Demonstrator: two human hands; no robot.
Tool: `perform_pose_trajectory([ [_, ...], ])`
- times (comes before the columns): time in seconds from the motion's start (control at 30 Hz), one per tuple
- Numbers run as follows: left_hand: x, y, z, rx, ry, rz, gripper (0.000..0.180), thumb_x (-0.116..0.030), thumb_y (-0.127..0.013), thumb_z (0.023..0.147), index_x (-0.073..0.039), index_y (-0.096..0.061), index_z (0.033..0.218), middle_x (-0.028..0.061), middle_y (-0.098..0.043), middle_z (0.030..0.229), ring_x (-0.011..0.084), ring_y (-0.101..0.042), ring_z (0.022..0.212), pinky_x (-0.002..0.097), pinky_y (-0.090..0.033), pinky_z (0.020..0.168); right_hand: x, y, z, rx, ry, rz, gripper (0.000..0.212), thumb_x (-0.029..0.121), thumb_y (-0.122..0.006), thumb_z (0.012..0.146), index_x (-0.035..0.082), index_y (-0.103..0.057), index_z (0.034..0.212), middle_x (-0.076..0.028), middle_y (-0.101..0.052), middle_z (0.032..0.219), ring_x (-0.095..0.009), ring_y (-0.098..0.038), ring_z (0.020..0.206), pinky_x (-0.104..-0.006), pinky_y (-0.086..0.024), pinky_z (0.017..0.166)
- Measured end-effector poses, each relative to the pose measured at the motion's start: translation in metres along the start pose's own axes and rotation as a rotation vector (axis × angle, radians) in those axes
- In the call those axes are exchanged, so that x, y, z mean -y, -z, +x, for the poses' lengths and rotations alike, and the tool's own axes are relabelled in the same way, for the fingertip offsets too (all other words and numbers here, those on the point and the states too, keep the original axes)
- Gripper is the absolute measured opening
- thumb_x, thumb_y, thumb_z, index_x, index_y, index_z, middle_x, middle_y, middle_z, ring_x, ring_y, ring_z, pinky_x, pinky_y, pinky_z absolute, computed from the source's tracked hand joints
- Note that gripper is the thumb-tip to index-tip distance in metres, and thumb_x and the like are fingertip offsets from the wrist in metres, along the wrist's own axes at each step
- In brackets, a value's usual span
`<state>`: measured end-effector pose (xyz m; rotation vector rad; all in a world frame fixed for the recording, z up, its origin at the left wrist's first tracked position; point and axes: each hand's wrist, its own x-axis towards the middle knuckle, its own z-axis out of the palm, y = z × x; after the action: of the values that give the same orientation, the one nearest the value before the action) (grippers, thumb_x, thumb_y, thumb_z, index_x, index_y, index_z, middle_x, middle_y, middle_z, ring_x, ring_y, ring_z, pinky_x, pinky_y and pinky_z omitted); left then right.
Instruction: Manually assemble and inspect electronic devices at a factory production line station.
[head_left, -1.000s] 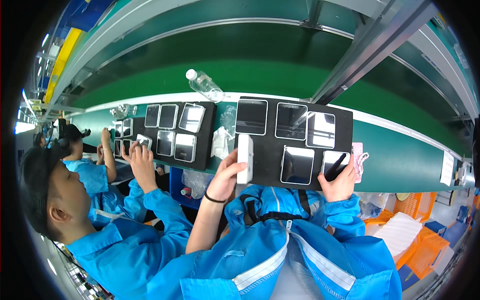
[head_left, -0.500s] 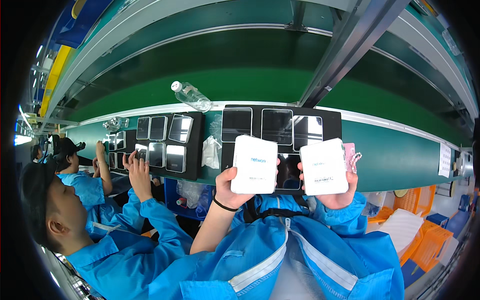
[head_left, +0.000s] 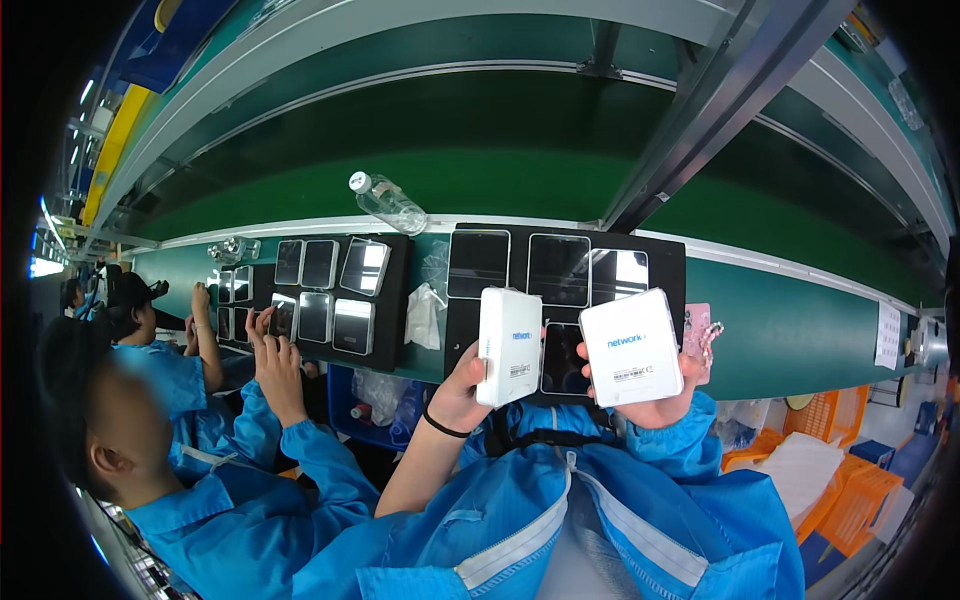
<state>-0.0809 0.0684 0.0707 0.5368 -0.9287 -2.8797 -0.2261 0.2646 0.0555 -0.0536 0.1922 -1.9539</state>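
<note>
My left hand is closed round the edge of a flat white device with rounded corners, which is turned so that its side edge shows. In my right hand is a second such white device, its printed white face toward me. Both are held up over the near edge of a black mat. Lying on that mat are several devices with dark glossy faces and pale rims, among them one at the far left, one in the far middle and one between my hands.
A co-worker's hand is over devices on another black mat to the left. A clear bottle lies behind, and crumpled plastic between the mats. A pink flat thing with a beaded strap is at right. A metal post rises behind.
The device in my left hand has turned from face-on to showing its side edge. The right device has tilted slightly and shifted a little left. Both stay held.
</note>
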Motion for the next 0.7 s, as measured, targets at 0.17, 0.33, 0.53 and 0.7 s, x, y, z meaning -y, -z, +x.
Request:
perform_pose_trajectory([
  [0.17,0.000,0.007,-0.004,-0.013,-0.015,0.102,0.100,-0.051,-0.075,0.072,0.003,-0.028,0.141,0.0150,-0.046,0.137,0.0227,-0.051,0.119,0.0366,-0.044,0.098,-0.003,-0.006,0.001,-0.094,-0.073,-0.142,0.095,0.047,-0.068,0.069,0.003,-0.030,0.144,-0.034,-0.040,0.135,-0.043,-0.055,0.113,-0.0463,-0.052,0.089],
  [0.33,-0.002,0.006,-0.007,0.070,0.017,-0.336,0.106,-0.057,-0.076,0.067,-0.003,-0.028,0.144,0.0198,-0.041,0.137,0.0311,-0.050,0.117,0.0426,-0.043,0.096,-0.010,-0.020,0.001,-0.269,-0.072,-0.442,0.097,0.051,-0.067,0.068,0.000,-0.032,0.143,-0.026,-0.046,0.134,-0.034,-0.055,0.116,-0.0422,-0.048,0.095],
  [0.53,0.010,-0.002,-0.001,0.677,0.059,-1.178,0.123,-0.054,-0.086,0.054,-0.006,-0.021,0.146,0.0142,-0.036,0.131,0.0296,-0.040,0.116,0.0433,-0.044,0.095,-0.009,-0.029,0.002,-0.270,-0.098,-0.675,0.096,0.053,-0.065,0.070,-0.006,-0.034,0.139,-0.022,-0.047,0.134,-0.029,-0.052,0.119,-0.0391,-0.042,0.100],
  [0.7,-0.001,-0.008,0.000,0.706,0.125,-1.201,0.109,-0.046,-0.087,0.057,-0.010,-0.033,0.144,0.0122,-0.025,0.132,0.0242,-0.032,0.120,0.0363,-0.050,0.089,-0.012,-0.031,0.002,-0.287,-0.113,-0.714,0.093,0.049,-0.066,0.069,-0.006,-0.037,0.138,-0.021,-0.050,0.132,-0.028,-0.053,0.117,-0.0381,-0.041,0.099],
])
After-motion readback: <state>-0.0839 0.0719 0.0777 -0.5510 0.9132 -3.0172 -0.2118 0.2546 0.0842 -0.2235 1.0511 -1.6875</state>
